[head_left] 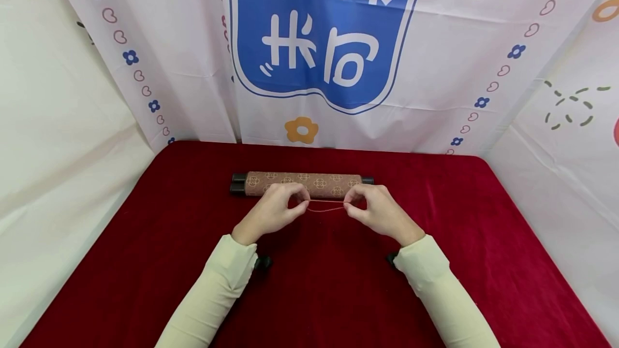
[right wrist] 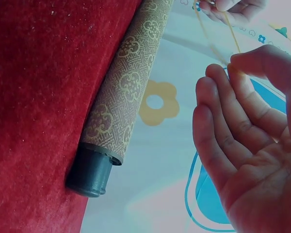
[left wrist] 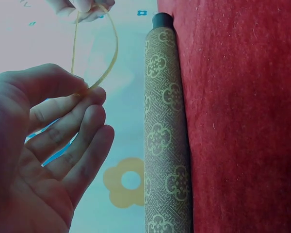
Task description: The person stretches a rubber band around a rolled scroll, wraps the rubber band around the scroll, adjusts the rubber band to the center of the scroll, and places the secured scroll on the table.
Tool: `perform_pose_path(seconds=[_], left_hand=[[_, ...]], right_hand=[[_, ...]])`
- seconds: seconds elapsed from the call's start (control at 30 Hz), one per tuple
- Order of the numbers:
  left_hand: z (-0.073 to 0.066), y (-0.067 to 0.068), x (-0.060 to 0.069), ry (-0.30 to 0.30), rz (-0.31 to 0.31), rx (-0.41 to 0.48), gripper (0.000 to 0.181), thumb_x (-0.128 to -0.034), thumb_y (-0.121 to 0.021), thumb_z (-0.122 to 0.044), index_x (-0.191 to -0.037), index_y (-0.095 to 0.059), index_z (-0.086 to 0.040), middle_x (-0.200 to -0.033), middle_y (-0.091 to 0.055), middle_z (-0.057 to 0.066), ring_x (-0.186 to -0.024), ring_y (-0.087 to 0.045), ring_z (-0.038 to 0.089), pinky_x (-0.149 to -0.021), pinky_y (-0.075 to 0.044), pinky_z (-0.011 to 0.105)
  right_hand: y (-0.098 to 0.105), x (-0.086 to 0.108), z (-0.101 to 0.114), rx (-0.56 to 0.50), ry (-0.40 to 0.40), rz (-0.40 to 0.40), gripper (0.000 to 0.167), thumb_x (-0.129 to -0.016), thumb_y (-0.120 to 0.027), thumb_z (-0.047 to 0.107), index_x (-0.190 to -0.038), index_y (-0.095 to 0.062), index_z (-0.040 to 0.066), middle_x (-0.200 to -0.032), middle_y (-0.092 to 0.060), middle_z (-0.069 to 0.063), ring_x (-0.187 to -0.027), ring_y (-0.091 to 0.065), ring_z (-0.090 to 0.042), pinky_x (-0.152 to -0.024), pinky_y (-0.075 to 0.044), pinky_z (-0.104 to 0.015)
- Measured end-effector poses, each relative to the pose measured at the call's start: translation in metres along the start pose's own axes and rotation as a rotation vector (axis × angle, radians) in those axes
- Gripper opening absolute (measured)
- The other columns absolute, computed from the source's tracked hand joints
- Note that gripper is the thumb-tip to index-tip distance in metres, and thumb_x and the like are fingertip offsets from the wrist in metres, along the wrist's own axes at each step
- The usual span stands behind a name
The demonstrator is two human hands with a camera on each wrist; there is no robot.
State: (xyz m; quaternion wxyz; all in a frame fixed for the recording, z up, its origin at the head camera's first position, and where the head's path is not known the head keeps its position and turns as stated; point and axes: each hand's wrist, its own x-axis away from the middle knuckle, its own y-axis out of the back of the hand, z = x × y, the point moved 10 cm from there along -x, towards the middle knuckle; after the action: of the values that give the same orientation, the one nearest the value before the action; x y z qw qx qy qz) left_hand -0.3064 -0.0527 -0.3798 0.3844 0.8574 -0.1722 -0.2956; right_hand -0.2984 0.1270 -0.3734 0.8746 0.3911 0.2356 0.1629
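Between thumb and fingers, my left hand (head_left: 278,209) pinches one end of a thin yellowish rubber band (left wrist: 116,47). My right hand (head_left: 382,212) pinches the other end, so the loop spans the gap between the hands. One strand runs nearly straight and the other sags a little in the head view. Just beyond the hands a rolled scroll (head_left: 319,182) lies crosswise on the table, covered in brown cloth with pale flower patterns. Dark rod ends (right wrist: 89,171) stick out of it. The hands hide part of its near side, and the band appears apart from it.
A dark red velvety cloth (head_left: 329,283) covers the table. White printed curtains with a blue panel (head_left: 309,79) stand behind the table, and pale curtains (head_left: 63,95) flank its sides. Small dark devices (head_left: 263,263) sit at both wrists.
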Motion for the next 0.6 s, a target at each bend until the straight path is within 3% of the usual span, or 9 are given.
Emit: perform_pose_path(seconds=[0.17, 0.33, 0.6], left_hand=[[0.003, -0.001, 0.000, 0.012, 0.002, 0.010, 0.006, -0.0951, -0.072, -0.007, -0.093, -0.074, -0.013, -0.086, -0.074, -0.003, -0.082, -0.069, 0.010, -0.079, -0.060, 0.040], [0.004, -0.005, -0.001, 0.021, 0.032, 0.005, 0.006, -0.0959, -0.072, -0.008, -0.095, -0.075, -0.013, -0.088, -0.075, -0.003, -0.084, -0.070, 0.010, -0.080, -0.059, 0.035], [0.005, -0.011, -0.001, 0.025, 0.081, -0.029, 0.004, -0.0967, -0.072, -0.010, -0.098, -0.076, -0.011, -0.092, -0.076, -0.001, -0.087, -0.070, 0.012, -0.083, -0.059, 0.034]], right_hand=[[0.003, 0.000, 0.000, 0.003, -0.008, 0.005, 0.002, -0.094, -0.074, 0.011, -0.094, -0.074, 0.009, -0.090, -0.074, 0.003, -0.085, -0.069, -0.010, -0.080, -0.061, -0.036], [0.007, 0.000, 0.000, -0.004, -0.004, -0.003, 0.002, -0.093, -0.076, 0.010, -0.095, -0.074, 0.010, -0.090, -0.075, 0.002, -0.085, -0.069, -0.011, -0.082, -0.062, -0.043], [0.013, -0.001, 0.005, 0.010, 0.010, 0.009, 0.003, -0.093, -0.076, 0.009, -0.093, -0.074, 0.011, -0.090, -0.075, 0.001, -0.084, -0.069, -0.011, -0.081, -0.062, -0.044]])
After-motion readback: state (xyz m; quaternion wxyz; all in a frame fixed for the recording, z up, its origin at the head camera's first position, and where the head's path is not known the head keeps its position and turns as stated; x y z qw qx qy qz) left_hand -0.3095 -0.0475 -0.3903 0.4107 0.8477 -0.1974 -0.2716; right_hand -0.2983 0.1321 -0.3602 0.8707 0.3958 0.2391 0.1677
